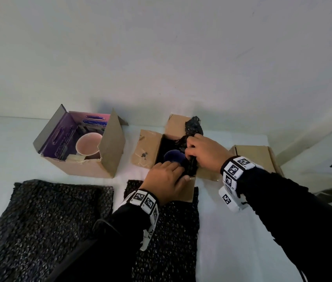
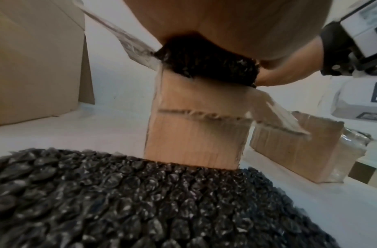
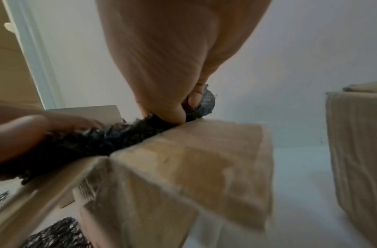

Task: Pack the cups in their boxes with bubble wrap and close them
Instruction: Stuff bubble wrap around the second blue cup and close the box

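step in hand: tucking black bubble wrap (image 1: 191,139) round a dark blue cup (image 1: 174,157) inside the middle box (image 1: 151,151), which stands open on the white surface (image 1: 232,231).
left hand (image 1: 166,181): its grip is on the near rim of the middle box, fingers curled over wrap and the cup's edge; the left wrist view shows wrap bunched under the palm at the box top.
right hand (image 1: 205,152): clenched on a wad of the wrap at the far right corner of the box, thumb and fingers pinching it against the cardboard; a tail of wrap stands above the rim.
cups: the blue one sits low in the middle box, its mouth uncovered; a pink cup (image 1: 89,147) stands bare in the left box (image 1: 79,149), flaps up, no wrap in it.
other things: a third box (image 1: 256,157) at right, behind the right wrist, looks shut; two loose sheets of wrap (image 1: 45,216) lie flat nearby, the middle box resting partly on one.
progress: judged at most midway, one cup part-padded, one untouched, two boxes open.
risk, bulk: the wrap tail may spring up and keep the flaps from meeting.
risk, cup: pressing unevenly could tilt the cup against bare cardboard, leaving one side unpadded.
risk, box: it stands half on a soft sheet, so a hard push may rock or slide it.
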`<state>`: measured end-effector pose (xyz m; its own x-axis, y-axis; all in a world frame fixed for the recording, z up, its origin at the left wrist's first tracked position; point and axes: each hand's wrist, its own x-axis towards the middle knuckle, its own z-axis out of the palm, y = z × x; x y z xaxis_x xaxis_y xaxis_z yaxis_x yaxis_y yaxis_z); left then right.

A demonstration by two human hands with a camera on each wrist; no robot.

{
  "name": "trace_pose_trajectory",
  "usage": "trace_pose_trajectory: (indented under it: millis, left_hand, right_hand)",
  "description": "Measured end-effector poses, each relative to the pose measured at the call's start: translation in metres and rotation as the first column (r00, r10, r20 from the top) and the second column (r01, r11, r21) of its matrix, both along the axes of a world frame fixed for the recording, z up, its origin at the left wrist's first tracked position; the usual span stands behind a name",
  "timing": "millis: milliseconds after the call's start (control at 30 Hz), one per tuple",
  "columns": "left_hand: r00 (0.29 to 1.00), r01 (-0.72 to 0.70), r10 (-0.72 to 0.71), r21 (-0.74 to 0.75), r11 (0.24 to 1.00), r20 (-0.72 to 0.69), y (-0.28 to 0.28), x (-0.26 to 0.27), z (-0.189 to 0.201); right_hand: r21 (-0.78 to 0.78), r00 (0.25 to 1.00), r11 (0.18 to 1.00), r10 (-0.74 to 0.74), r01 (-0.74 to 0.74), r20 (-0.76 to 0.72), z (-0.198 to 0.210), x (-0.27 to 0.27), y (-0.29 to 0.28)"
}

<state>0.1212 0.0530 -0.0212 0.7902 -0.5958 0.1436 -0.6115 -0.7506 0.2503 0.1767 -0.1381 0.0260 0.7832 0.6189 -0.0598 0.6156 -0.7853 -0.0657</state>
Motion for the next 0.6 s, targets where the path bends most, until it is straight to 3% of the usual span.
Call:
trace_pose_trajectory:
  millis: [267,500,600]
  left_hand:
    - [0.991,-0.086,0.076,0.081,0.993,0.114,0.002,0.013,-0.001]
    - [0.960,-0.267,0.257,0.094,0.959,0.113,0.002,0.017,0.011]
    - [0.947,-0.316,0.311,-0.056,0.947,-0.078,0.002,0.023,0.017]
  right_hand:
    - [-0.350,0.999,0.936,0.048,-0.043,0.005,0.012,-0.009,-0.004]
    - [-0.321,0.999,0.946,-0.048,0.038,-0.023,0.000,-0.021,-0.007]
    - [-0.234,0.992,0.969,-0.103,0.084,-0.068,-0.001,-0.022,-0.007]
